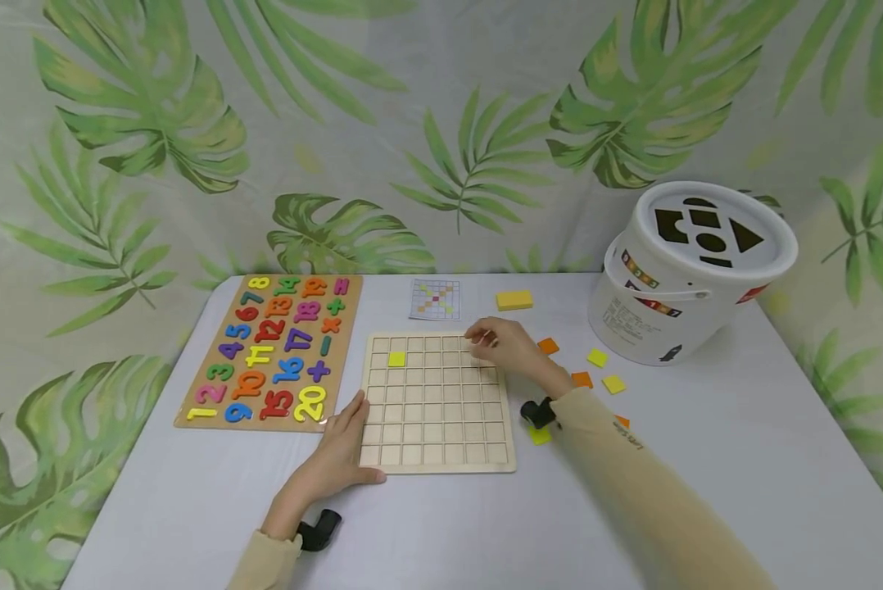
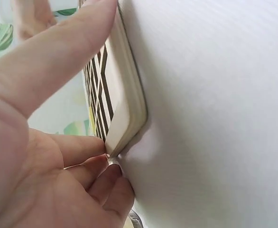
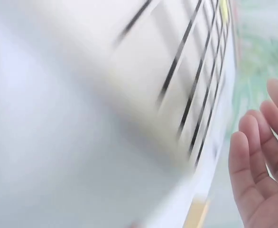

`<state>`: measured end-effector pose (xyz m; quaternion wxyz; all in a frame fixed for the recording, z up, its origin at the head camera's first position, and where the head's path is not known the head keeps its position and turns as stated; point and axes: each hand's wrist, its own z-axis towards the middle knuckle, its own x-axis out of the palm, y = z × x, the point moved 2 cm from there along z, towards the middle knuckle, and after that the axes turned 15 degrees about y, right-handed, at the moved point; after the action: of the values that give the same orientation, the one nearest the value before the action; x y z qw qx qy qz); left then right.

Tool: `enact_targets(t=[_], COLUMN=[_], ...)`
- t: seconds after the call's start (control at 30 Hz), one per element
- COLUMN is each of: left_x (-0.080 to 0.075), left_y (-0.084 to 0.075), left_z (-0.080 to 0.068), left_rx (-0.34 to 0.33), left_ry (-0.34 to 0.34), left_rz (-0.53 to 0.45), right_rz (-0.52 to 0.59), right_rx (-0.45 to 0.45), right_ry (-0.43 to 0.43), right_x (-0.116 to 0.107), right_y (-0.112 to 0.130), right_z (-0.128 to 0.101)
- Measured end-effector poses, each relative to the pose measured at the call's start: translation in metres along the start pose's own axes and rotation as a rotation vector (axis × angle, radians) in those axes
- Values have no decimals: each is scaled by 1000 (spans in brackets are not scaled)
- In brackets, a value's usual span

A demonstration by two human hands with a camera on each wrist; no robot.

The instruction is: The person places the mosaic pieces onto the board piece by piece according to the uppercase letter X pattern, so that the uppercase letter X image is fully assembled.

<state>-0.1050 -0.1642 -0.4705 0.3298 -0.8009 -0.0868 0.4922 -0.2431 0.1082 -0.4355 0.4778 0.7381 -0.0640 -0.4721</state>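
A wooden grid board (image 1: 441, 472) lies flat on the white table, with one yellow square tile (image 1: 396, 359) in its upper left area. At the board's lower left corner, my left hand (image 1: 341, 447) rests its fingers along the left edge and its thumb on the near edge; the left wrist view shows this thumb (image 2: 58, 52) straight. Over the board's upper right corner hangs my right hand (image 1: 504, 346), fingers loosely bent. Its fingers (image 3: 255, 152) show no tile between them in the right wrist view. Orange tiles (image 1: 581, 379) and yellow tiles (image 1: 614, 383) lie scattered right of the board.
Left of the board lies a number puzzle board (image 1: 257, 414) with coloured numerals and signs. Behind the grid board are a pattern card (image 1: 435, 301) and a yellow block (image 1: 513, 301). A white bucket (image 1: 677, 295) with shape holes in its lid stands at the back right.
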Motion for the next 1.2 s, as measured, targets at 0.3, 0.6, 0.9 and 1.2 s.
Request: enact_targets(t=[0.3,0.6,0.9,1.2], left_x=[1,1,3,3], left_y=[-1,-1,2,1], left_z=[0,1,3,2], left_rx=[-31,-37,-23,-25], left_ry=[-1,-6,-5,-13], left_rz=[12,23,32,33], right_rz=[-36,-109,-212,-125], right_rx=[178,232,252,170], right_ry=[-63,-31,-22,-51], right_x=[-26,-22,-20,-15], right_y=[-49,-61,-59,-43], right_z=[-72,-77,-68,-53])
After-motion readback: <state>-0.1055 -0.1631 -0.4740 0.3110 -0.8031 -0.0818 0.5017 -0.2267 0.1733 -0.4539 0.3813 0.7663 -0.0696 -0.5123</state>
